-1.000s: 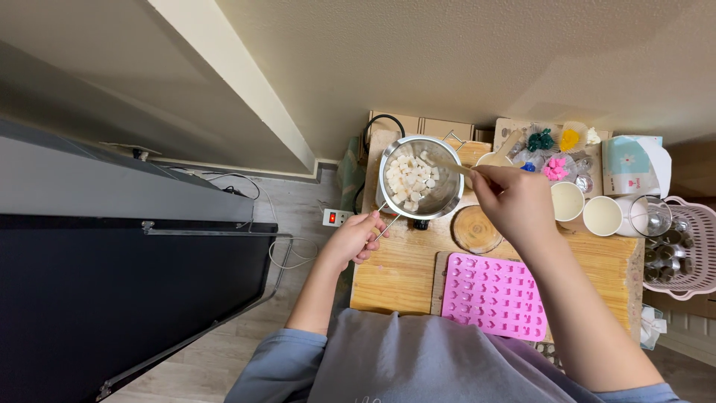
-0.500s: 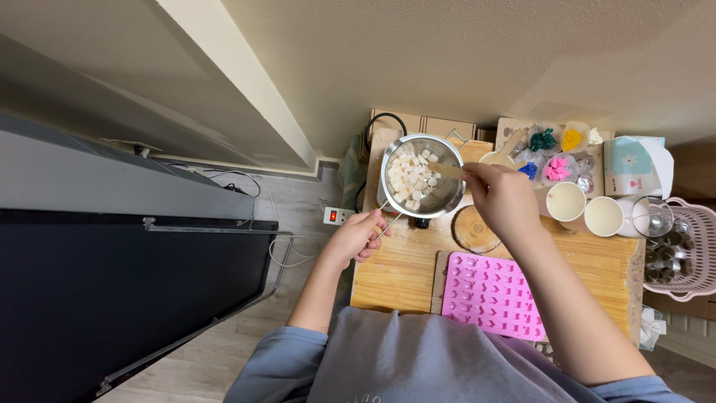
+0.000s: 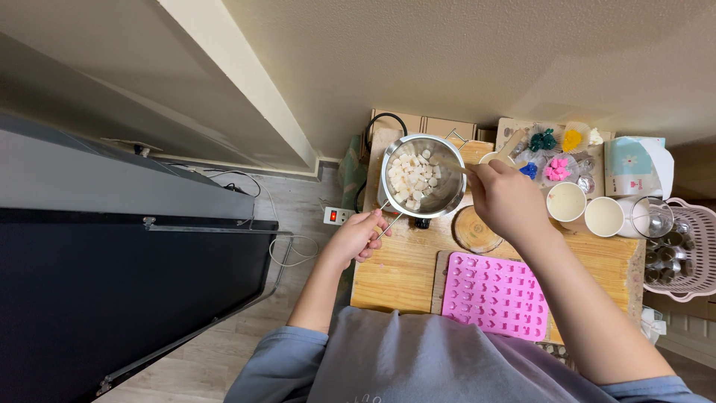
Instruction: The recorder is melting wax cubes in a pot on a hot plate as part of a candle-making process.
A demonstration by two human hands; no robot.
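Pink silicone mould tray (image 3: pixel 496 296) with small cavities lies nearest on the wooden tabletop (image 3: pixel 395 272). Beyond it, the left hand (image 3: pixel 356 239) is clenched on the wire handle of a round steel pot (image 3: pixel 421 177) holding white wax cubes (image 3: pixel 412 180). The right hand (image 3: pixel 509 200) grips a wooden stick (image 3: pixel 453 167) reaching into the pot.

I see a wooden counter (image 3: pixel 403 276) carrying a steel pot (image 3: pixel 421 177) of white cubes at its far edge, a round wood coaster (image 3: pixel 474 231) just beside it and a pink mould (image 3: pixel 496 296) near me. Two white cups (image 3: pixel 585 208) stand to the right, with small bags of coloured bits (image 3: pixel 552 153) behind them.
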